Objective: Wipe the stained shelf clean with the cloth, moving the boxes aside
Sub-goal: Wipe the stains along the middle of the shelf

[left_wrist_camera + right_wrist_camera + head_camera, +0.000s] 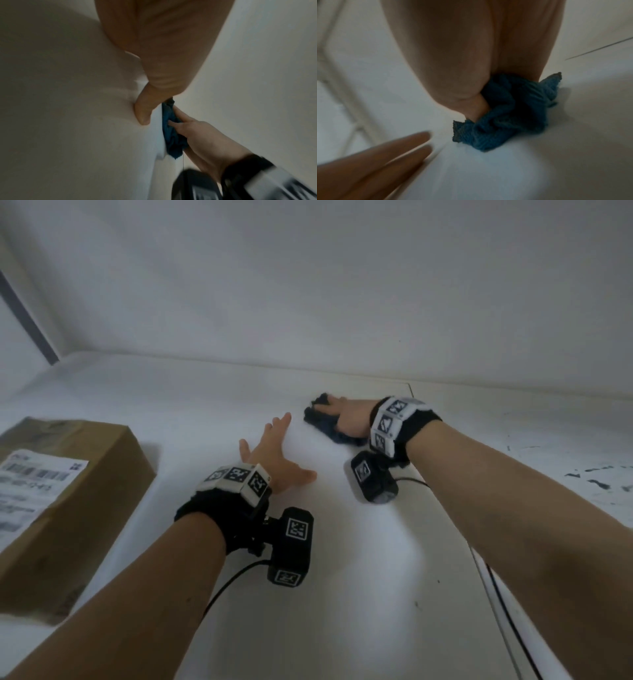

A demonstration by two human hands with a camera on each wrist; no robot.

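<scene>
A bunched dark blue cloth (pixel 322 426) (pixel 170 135) (pixel 513 115) lies on the white shelf (pixel 342 577) near the back wall. My right hand (pixel 346 419) (pixel 471 54) lies on top of it, fingers over the cloth and thumb tucked into its folds. Just left of the cloth, my left hand (pixel 272 451) (pixel 163 40) rests flat on the shelf with fingers spread, holding nothing. A brown cardboard box (pixel 68 501) with a white label stands at the far left. Dark stains (pixel 596 477) mark the shelf at the far right.
The white back wall (pixel 342 285) rises right behind the cloth. A seam (pixel 416 392) runs across the shelf under my right forearm. Bare white shelf lies between the box and my left hand.
</scene>
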